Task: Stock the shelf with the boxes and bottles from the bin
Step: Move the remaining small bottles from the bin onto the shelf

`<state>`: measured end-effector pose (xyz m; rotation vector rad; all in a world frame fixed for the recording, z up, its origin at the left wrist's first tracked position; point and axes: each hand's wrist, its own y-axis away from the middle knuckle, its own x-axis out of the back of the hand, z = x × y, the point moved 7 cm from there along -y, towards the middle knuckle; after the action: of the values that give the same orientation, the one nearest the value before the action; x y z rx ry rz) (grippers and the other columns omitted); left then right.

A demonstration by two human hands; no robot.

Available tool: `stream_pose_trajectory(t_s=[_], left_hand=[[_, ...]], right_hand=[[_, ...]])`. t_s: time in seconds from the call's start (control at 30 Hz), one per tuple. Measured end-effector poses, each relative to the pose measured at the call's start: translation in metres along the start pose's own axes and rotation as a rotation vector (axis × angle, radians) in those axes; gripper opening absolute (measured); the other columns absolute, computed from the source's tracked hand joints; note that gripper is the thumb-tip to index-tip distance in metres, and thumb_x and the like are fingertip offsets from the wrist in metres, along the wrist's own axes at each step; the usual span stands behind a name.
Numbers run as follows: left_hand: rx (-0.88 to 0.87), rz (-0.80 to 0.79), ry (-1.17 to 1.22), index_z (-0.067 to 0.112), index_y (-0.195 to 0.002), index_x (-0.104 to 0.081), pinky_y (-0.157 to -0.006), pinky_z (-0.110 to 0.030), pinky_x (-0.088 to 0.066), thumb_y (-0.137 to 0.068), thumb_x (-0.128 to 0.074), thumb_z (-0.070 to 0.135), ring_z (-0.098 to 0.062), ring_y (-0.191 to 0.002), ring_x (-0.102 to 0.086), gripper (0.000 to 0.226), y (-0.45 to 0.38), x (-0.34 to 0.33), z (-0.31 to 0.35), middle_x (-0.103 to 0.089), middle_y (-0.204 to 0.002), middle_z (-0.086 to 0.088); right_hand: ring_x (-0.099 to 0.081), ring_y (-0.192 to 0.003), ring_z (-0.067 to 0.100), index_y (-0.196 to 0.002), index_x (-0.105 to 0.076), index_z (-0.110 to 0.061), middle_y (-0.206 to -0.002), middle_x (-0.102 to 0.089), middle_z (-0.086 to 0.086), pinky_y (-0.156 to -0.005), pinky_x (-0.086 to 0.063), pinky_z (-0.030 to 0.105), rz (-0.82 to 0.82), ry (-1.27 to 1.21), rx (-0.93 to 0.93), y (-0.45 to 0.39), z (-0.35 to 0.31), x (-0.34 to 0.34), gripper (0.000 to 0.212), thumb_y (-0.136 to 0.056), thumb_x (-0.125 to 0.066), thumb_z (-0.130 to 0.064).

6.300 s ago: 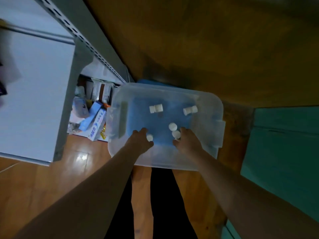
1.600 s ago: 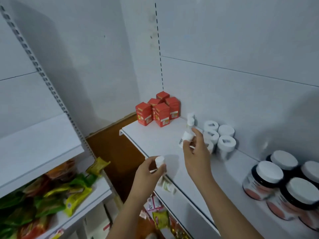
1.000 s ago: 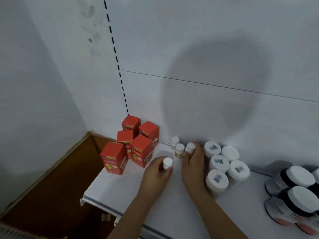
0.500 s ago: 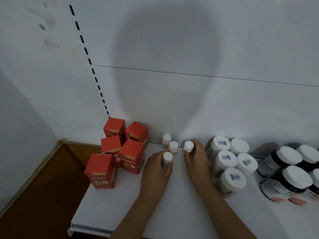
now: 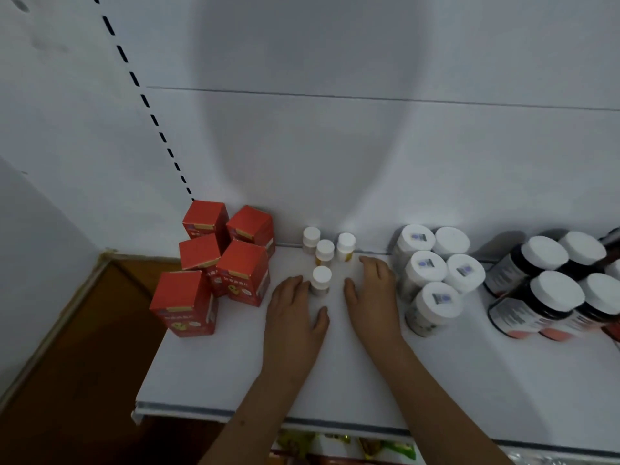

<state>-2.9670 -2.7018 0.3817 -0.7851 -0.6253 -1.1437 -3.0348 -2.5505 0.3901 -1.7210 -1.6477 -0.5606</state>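
shelf: white flat shelf board (image 5: 214,370) against a white back panel; i see both hands on it, well in from the front edge.
left hand: my left hand (image 5: 295,317) lies flat, fingers relaxed and spread, fingertips touching the side of the nearest small white-capped plastic bottle (image 5: 321,280); it grips nothing.
right hand: my right hand (image 5: 372,297) rests flat just beside that bottle, apart from it, holding nothing.
bottles: three more small white-capped bottles (image 5: 324,251) stand upright behind it, near the back panel.
neighbours: red cardboard boxes (image 5: 241,273) to the left, wide white-lidded jars (image 5: 432,297) to the right.
step: i judge this is tidying the front bottle into line.
advice: nudge low on the body, not the cap, so it slides upright without toppling its neighbours.
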Motion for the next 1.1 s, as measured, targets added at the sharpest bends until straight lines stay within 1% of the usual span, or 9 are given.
stream_pose_trajectory(t_s=[0.13, 0.23, 0.33, 0.47, 0.57, 0.7, 0.9, 1.03, 1.1], left_hand=[[0.045, -0.021, -0.07, 0.006, -0.138, -0.052, -0.115, -0.036, -0.029, -0.089, -0.066, 0.029, -0.026, -0.138, -0.037, 0.055, 0.038, 0.005, 0.009, -0.046, -0.146, -0.011], [0.023, 0.007, -0.069, 0.01, -0.132, -0.059, -0.111, -0.037, -0.034, -0.09, -0.058, 0.037, -0.025, -0.131, -0.046, 0.05, 0.07, 0.009, 0.021, -0.054, -0.139, -0.008], [-0.044, -0.009, -0.049, 0.015, -0.128, -0.063, -0.109, -0.039, -0.041, -0.09, -0.047, 0.044, -0.02, -0.126, -0.052, 0.051, 0.11, 0.0, 0.054, -0.058, -0.133, -0.001], [-0.151, -0.029, 0.025, 0.017, -0.126, -0.064, -0.107, -0.036, -0.044, -0.089, -0.055, 0.039, -0.014, -0.122, -0.053, 0.044, 0.157, -0.026, 0.122, -0.06, -0.129, 0.003], [-0.224, -0.112, 0.049, 0.021, -0.13, -0.06, -0.108, -0.032, -0.042, -0.091, -0.049, 0.045, -0.009, -0.125, -0.05, 0.047, 0.188, -0.06, 0.188, -0.056, -0.132, 0.008], [-0.42, -0.258, 0.028, 0.025, -0.136, -0.055, -0.107, -0.033, -0.041, -0.093, -0.044, 0.05, -0.01, -0.126, -0.048, 0.051, 0.231, -0.116, 0.283, -0.051, -0.138, 0.009], [-0.671, -0.515, 0.046, 0.028, -0.143, -0.048, -0.116, -0.035, -0.032, -0.09, -0.032, 0.061, -0.012, -0.138, -0.037, 0.065, 0.306, -0.207, 0.418, -0.043, -0.149, 0.009], [-0.916, -0.649, 0.045, 0.03, -0.142, -0.048, -0.113, -0.026, -0.026, -0.091, -0.037, 0.057, -0.008, -0.137, -0.033, 0.059, 0.357, -0.258, 0.498, -0.044, -0.147, 0.008], [-1.012, -0.713, 0.056, 0.03, -0.14, -0.05, -0.113, -0.03, -0.031, -0.091, -0.04, 0.056, -0.01, -0.136, -0.037, 0.057, 0.378, -0.283, 0.534, -0.046, -0.144, 0.008]], right_hand=[[-0.038, -0.133, 0.019, -0.14, -0.045, -0.008, -0.141, -0.047, 0.007, -0.108, -0.024, 0.018, -0.066, -0.088, 0.046, 0.042, -0.007, 0.018, 0.046, -0.097, -0.056, -0.017], [-0.042, -0.126, 0.009, -0.139, -0.046, -0.014, -0.137, -0.047, 0.0, -0.104, -0.028, 0.011, -0.131, -0.171, 0.109, 0.07, -0.01, 0.037, 0.041, -0.099, -0.053, -0.022], [-0.042, -0.12, 0.001, -0.136, -0.05, -0.017, -0.134, -0.05, -0.003, -0.097, -0.023, -0.001, -0.135, -0.18, 0.209, 0.1, 0.0, 0.081, 0.037, -0.101, -0.051, -0.029], [-0.047, -0.124, 0.007, -0.137, -0.052, -0.017, -0.134, -0.053, -0.004, -0.104, -0.034, 0.016, -0.059, -0.143, 0.274, 0.133, 0.042, 0.162, 0.044, -0.1, -0.043, -0.04], [-0.042, -0.13, 0.009, -0.14, -0.049, -0.02, -0.139, -0.051, -0.003, -0.106, -0.028, 0.016, 0.029, -0.093, 0.213, 0.158, 0.097, 0.232, 0.048, -0.1, -0.041, -0.046], [-0.04, -0.134, 0.013, -0.142, -0.047, -0.017, -0.143, -0.049, 0.001, -0.111, -0.032, 0.026, 0.17, -0.003, 0.118, 0.203, 0.179, 0.332, 0.053, -0.1, -0.04, -0.049], [-0.033, -0.14, 0.016, -0.147, -0.041, -0.015, -0.151, -0.042, 0.003, -0.115, -0.026, 0.028, 0.331, 0.194, -0.141, 0.304, 0.308, 0.482, 0.057, -0.101, -0.041, -0.049], [-0.039, -0.137, 0.025, -0.145, -0.043, -0.01, -0.147, -0.046, 0.009, -0.113, -0.028, 0.034, 0.424, 0.307, -0.358, 0.377, 0.385, 0.567, 0.063, -0.1, -0.039, -0.053], [-0.043, -0.132, 0.028, -0.141, -0.047, -0.007, -0.142, -0.051, 0.012, -0.11, -0.028, 0.032, 0.485, 0.358, -0.444, 0.413, 0.416, 0.602, 0.067, -0.096, -0.036, -0.056]])
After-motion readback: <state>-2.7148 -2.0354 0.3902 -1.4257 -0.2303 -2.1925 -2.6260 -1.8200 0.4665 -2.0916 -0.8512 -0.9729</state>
